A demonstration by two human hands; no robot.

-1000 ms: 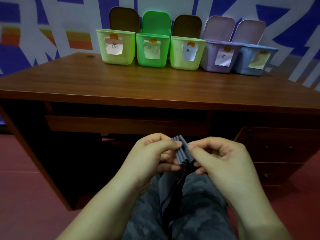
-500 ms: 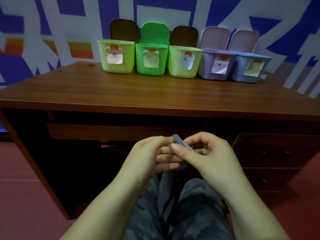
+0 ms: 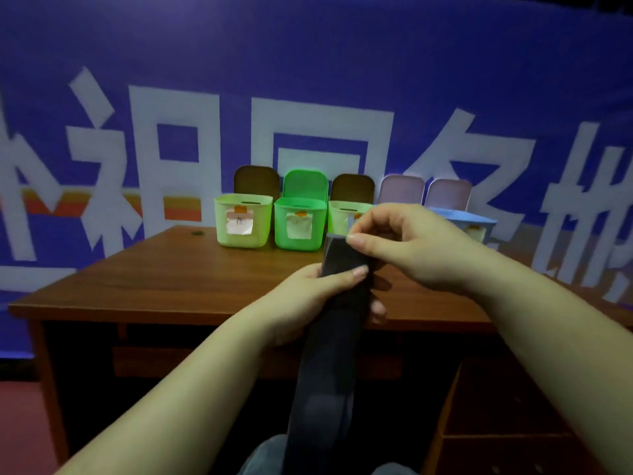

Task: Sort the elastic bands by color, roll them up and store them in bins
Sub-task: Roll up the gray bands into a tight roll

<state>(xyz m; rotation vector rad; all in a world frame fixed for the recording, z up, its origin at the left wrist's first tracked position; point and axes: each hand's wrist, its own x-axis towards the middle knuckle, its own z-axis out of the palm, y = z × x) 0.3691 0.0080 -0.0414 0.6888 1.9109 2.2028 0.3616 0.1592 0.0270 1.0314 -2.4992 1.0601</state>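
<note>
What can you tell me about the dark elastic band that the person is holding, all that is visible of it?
The dark elastic band is a wide, flat strip, dark grey, and looks like matte woven fabric. It is stretched out, not rolled. Its top end is pinched by the right hand; just below, the left hand grips it with the thumb across its front. It hangs in front of the desk edge toward the lap, where its lower end leaves the view.
</note>
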